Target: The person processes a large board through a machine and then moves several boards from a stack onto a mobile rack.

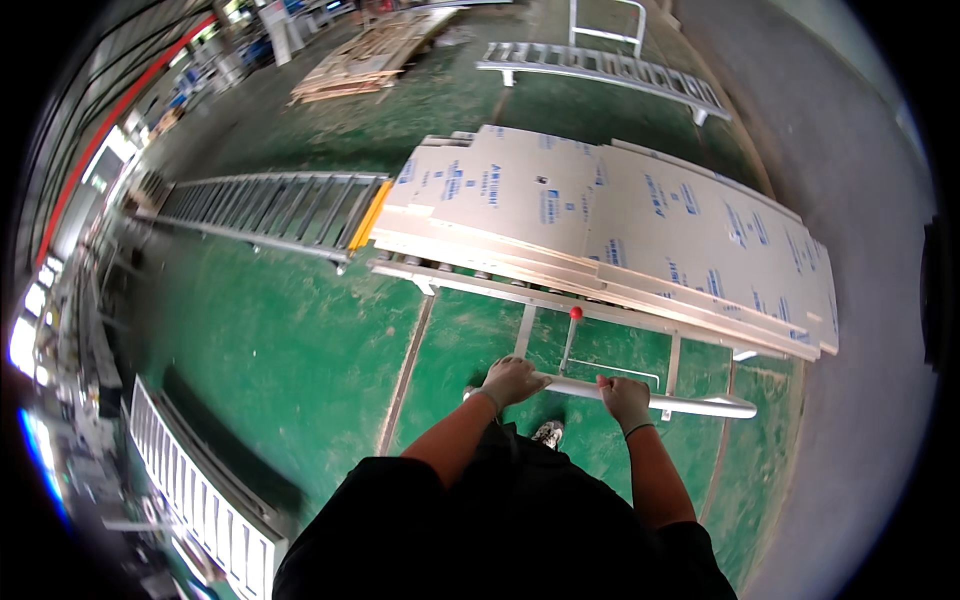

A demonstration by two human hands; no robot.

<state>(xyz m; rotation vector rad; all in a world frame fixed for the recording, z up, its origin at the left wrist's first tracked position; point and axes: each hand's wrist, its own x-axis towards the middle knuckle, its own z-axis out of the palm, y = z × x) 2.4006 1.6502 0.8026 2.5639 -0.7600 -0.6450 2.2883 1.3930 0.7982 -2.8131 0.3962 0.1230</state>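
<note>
Both of my hands are closed over a horizontal pale metal push handle [690, 405] in front of my body. My left hand [512, 381] grips it near its left end, and my right hand [626, 397] wraps round it further right. Beyond the handle stands the long roller cart [480, 285] it is joined to, loaded with a stack of large flat panels [540, 190] covered in printed film. Between the handle and the cart, a thin lever with a red ball knob [576, 313] sticks up, just past my hands.
A grey roller conveyor [270, 205] with a yellow end [371, 215] meets the cart's left end. Another roller frame [600, 65] stands at the far right, beside a wall [860, 200]. Stacked boards [370, 55] lie far off; a white slatted rack [200, 490] stands lower left.
</note>
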